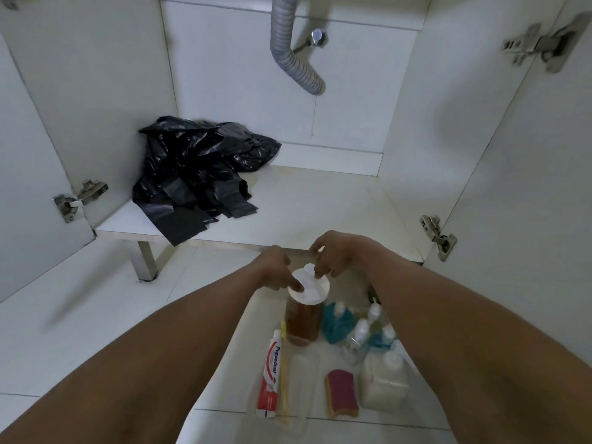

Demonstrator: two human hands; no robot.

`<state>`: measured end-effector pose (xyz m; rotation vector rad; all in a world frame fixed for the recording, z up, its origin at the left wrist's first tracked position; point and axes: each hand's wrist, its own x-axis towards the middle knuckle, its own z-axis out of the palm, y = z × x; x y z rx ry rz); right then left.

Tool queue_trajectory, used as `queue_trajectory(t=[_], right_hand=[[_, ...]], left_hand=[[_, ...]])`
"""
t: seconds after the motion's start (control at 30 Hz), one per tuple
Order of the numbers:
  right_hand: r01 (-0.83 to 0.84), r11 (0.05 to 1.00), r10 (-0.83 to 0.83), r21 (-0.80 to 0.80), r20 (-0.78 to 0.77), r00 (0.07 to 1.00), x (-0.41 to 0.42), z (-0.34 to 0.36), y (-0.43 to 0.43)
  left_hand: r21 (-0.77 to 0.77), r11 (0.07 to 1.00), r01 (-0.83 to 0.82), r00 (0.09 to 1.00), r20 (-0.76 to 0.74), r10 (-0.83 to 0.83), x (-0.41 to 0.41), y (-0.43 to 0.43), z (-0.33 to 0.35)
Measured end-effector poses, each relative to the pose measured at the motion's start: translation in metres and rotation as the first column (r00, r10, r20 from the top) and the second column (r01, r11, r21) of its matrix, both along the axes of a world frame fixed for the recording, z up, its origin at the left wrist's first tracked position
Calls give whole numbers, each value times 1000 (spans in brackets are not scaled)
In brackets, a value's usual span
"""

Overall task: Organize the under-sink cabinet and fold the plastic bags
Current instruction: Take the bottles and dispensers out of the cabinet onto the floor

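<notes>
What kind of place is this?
Probably the cupboard under a sink: a ribbed grey drain hose hangs from above, a water valve sits beside it, and door hinges flank the opening.

One toothpaste tube (pixel 271 376), one sponge (pixel 341 392), one hose (pixel 282 33)

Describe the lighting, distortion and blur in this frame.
Head view: dim, cool, flat light; a soft shadow on the right cabinet wall; wide-angle distortion bows the walls and stretches the forearms; black plastic bags carry small glossy highlights; the pump bottle looks slightly soft.
</notes>
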<state>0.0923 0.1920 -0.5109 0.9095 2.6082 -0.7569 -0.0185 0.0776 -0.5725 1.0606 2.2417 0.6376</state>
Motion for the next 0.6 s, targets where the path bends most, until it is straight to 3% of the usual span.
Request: queue_trajectory(t=[0.13,0.3,0.4,0.5,0.6], right_hand=[[-136,982,154,132,-133,979,-29,37,-13],[-162,980,191,119,-312,931,-66,75,-26],[-178,977,209,116,-373,904,-96,88,-30],[-181,978,209,108,-395,895,-126,81,-33],[-169,978,203,119,-399,894,-156,55,-39]], left_hand=[[46,999,9,995,-100,-5,-27,-11,56],[21,1000,9,943,-333,-1,-93,-41,130],[82,994,-66,886,-454,96,-140,-64,150],[247,949,-195,859,-424,287,-179,-79,130],[308,894,-326,841,-338,423,-213,-89,89]])
